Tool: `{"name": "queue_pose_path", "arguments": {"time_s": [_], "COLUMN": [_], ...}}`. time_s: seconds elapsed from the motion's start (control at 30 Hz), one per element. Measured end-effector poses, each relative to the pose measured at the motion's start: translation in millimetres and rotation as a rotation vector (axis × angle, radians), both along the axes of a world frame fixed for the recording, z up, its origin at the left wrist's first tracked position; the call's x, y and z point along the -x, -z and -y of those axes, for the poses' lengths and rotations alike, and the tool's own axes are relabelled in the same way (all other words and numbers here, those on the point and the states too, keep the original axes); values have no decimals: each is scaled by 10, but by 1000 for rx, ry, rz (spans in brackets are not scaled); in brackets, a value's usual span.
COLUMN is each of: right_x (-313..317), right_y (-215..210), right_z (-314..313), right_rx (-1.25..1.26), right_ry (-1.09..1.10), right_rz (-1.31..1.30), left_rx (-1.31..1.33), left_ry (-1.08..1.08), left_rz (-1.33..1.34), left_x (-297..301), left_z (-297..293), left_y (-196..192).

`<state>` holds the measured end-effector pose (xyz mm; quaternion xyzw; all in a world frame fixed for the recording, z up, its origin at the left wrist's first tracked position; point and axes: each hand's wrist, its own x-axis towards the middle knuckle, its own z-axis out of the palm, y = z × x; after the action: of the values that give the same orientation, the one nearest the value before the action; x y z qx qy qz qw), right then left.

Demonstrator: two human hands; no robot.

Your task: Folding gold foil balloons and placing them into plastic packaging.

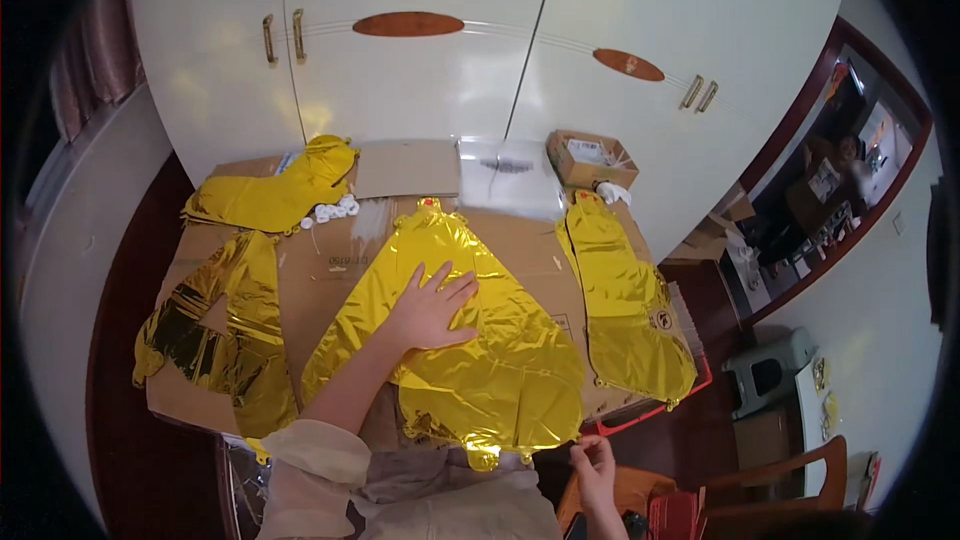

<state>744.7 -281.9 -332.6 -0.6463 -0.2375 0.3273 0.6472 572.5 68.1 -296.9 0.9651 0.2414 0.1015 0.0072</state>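
A large gold foil balloon (pixel 510 380), flat and uninflated, lies creased across the middle of the cardboard and hangs over its near edge. My left hand (pixel 435 310) rests on its upper part, fingers spread and palm down. At the balloon's lower right corner, my right hand (pixel 595 470) has its thumb and fingers pinched together on the foil edge. Another flat gold foil balloon (pixel 245 310) lies on the left, with a triangular hole in it. On the right lies a long gold foil balloon (pixel 625 310), and at the back left a further gold foil piece (pixel 270 190).
Along the back stand white spools (pixel 335 210), a grey-brown board (pixel 408 170), clear plastic sleeves (pixel 510 180) and a small carton (pixel 592 158). White cabinets (pixel 400 80) rise behind. A wooden chair (pixel 790 470) and a grey stool (pixel 770 370) stand right. Another person (pixel 825 185) shows beyond the dark-framed opening.
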Motion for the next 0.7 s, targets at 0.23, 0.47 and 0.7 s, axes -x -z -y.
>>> {"name": "queue_pose_path", "arguments": {"time_s": [0.23, 0.47, 0.7], "right_x": [216, 237, 553], "right_y": [-187, -235, -605], "right_z": [-145, -204, -545], "right_rx": [192, 278, -91], "right_ry": [-123, -25, -193], "right_rz": [-389, 524, 1102], "left_rx": [-15, -2, 7], "left_ry": [1, 5, -5], "left_rz": [-10, 1, 16], "left_x": [13, 4, 19], "left_z": [-10, -4, 12], "left_y": [-3, 16, -21]}}
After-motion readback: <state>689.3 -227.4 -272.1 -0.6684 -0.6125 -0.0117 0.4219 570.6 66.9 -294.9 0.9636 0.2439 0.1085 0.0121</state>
